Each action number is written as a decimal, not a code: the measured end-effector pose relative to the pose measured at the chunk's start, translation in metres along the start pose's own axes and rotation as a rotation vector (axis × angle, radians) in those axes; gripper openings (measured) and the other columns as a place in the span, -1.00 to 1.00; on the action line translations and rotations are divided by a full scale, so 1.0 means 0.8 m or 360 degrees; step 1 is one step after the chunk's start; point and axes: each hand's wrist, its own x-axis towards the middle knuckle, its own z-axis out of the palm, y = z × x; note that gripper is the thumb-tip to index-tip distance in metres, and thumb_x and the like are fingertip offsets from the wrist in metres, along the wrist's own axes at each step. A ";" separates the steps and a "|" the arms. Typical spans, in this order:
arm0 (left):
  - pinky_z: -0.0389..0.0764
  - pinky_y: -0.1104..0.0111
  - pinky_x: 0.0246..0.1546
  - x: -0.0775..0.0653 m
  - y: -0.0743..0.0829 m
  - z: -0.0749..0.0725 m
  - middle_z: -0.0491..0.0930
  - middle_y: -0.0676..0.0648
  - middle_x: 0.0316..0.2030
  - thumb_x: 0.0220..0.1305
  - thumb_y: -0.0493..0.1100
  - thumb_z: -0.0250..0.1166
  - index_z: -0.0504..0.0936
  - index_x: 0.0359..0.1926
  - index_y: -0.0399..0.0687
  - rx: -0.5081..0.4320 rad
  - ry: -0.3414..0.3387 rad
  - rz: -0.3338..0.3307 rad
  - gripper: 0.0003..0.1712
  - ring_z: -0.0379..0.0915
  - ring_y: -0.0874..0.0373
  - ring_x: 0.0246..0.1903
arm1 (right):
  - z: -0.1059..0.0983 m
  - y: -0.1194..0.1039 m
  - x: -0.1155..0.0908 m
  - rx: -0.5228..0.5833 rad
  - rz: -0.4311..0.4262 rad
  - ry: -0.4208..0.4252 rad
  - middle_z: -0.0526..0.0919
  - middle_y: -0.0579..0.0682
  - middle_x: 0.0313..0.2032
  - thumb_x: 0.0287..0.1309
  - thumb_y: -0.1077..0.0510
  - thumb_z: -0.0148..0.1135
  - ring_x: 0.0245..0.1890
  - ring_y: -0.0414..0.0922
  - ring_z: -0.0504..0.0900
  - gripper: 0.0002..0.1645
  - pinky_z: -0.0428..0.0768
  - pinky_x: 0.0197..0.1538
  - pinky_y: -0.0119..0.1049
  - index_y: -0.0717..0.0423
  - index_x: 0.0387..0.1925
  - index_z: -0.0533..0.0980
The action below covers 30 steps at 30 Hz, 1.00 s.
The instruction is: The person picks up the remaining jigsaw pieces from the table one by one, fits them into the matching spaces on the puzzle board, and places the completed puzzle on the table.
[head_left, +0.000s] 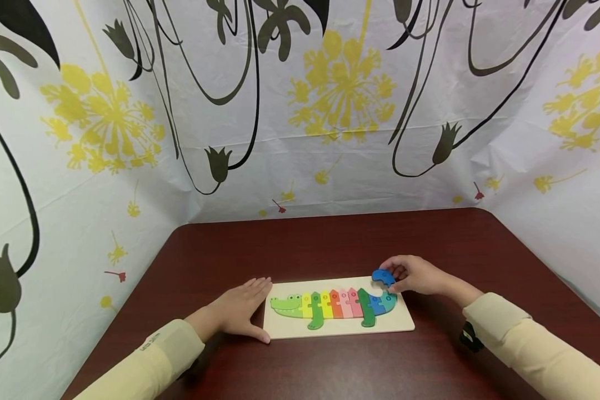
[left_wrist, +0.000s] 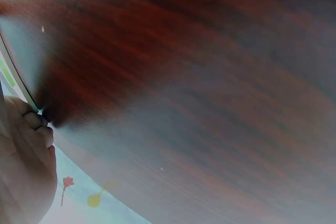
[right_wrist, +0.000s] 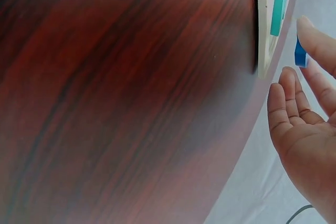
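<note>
A wooden puzzle board (head_left: 290,332) lies flat on the table, bearing a crocodile (head_left: 332,304) made of coloured, numbered pieces. Between the thumb and fingers of my right hand (head_left: 416,275) is a blue puzzle piece (head_left: 383,276), pinched just over the board's upper right corner. The same blue piece (right_wrist: 300,55) shows edge-on in the right wrist view, above the teal tail piece (right_wrist: 279,3). With fingers fairly straight, my left hand (head_left: 245,308) rests at the board's left edge, thumb by the lower corner. In the left wrist view the left hand (left_wrist: 26,156) is only partly visible.
The dark red-brown table (head_left: 300,250) has rounded far corners. White cloth (head_left: 300,183) printed with yellow and grey-green flowers hangs behind it and along both sides. A dark band (head_left: 471,336) sits under the right sleeve.
</note>
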 end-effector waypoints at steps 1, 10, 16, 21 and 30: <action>-0.05 0.18 0.42 0.000 0.000 0.000 -0.05 -0.21 0.49 -0.10 0.75 -0.05 -0.02 0.50 -0.26 -0.0001 -0.0003 -0.0003 0.45 -0.17 -0.01 0.46 | 0.000 0.001 0.000 0.0004 0.0001 -0.0006 0.56 0.00 -0.17 0.05 0.20 0.46 -0.19 -0.05 0.53 -0.54 0.60 -0.14 -0.25 0.22 0.00 0.55; -0.02 0.16 0.41 0.000 0.000 0.001 -0.03 -0.21 0.48 -0.09 0.74 -0.04 0.00 0.50 -0.26 0.0005 0.0007 0.0003 0.44 -0.15 -0.03 0.46 | 0.003 0.002 0.000 0.0027 0.0025 -0.0029 0.58 -0.02 -0.17 0.03 0.18 0.48 -0.19 -0.05 0.52 -0.52 0.59 -0.15 -0.23 0.19 0.00 0.56; -0.03 0.17 0.41 0.000 0.001 0.001 -0.03 -0.20 0.49 -0.09 0.74 -0.02 0.00 0.50 -0.25 0.0003 -0.0002 -0.0008 0.44 -0.15 -0.01 0.46 | 0.005 0.002 0.000 0.0010 0.0036 -0.0039 0.56 -0.01 -0.15 0.02 0.20 0.48 -0.17 -0.04 0.52 -0.53 0.59 -0.12 -0.20 0.19 0.00 0.56; -0.03 0.17 0.42 -0.001 0.001 0.000 -0.04 -0.20 0.49 -0.10 0.75 -0.03 -0.01 0.50 -0.25 -0.0007 0.0004 -0.0005 0.45 -0.16 -0.01 0.46 | 0.005 0.002 0.000 0.0016 0.0013 -0.0062 0.56 -0.01 -0.17 0.03 0.21 0.47 -0.20 -0.04 0.50 -0.53 0.58 -0.16 -0.24 0.21 0.01 0.56; -0.04 0.17 0.42 -0.001 0.001 -0.002 -0.05 -0.21 0.49 -0.08 0.74 -0.03 -0.01 0.50 -0.26 -0.0003 0.0001 -0.0002 0.44 -0.16 -0.02 0.46 | 0.006 0.004 0.001 0.0009 0.0026 -0.0071 0.56 -0.02 -0.18 0.02 0.21 0.47 -0.20 -0.05 0.49 -0.53 0.58 -0.17 -0.24 0.19 0.01 0.56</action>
